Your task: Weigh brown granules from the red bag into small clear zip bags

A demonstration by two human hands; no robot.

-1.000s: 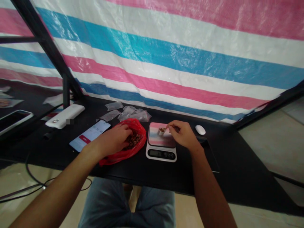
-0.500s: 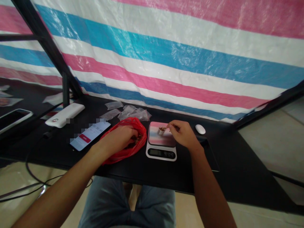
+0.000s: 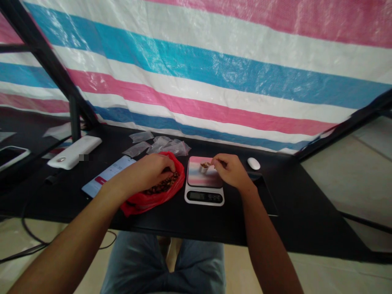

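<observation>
Left hand [image 3: 154,170]: cupped inside red plastic bag [image 3: 139,205], over loose brown pieces [image 3: 163,185], grip unclear; 11 o'clock.
Right hand [image 3: 232,171]: clenched on pinched brown pieces [image 3: 205,165]; 12 o'clock.
Digital scale [image 3: 203,173]: directly beneath pinched pieces; 12 o'clock.

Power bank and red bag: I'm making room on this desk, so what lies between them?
In the head view, a smartphone lies screen-up on the black desk between the white power bank and the red plastic bag.
</observation>
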